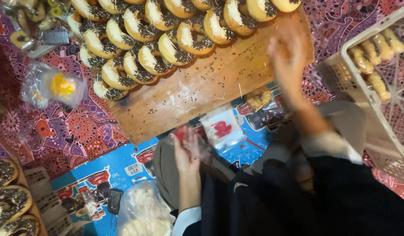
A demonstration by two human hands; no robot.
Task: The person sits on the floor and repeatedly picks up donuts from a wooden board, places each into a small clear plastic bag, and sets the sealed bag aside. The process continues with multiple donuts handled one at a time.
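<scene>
head view: left hand [187, 153] pinches clear bag [197, 146]; right hand [289, 54] open, blurred.

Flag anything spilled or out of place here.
Dark sprinkles lie scattered across the bare part of the wooden board, below the rows of topped doughnuts. One doughnut sits alone off the board's edge.

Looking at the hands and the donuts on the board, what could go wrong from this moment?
The right hand is blurred in motion close to the donuts, so it might knock one or smear its topping. The donuts overlap tightly on the board, so lifting one could disturb its neighbours. The thin plastic bag at the left hand may slip or crumple.
</scene>
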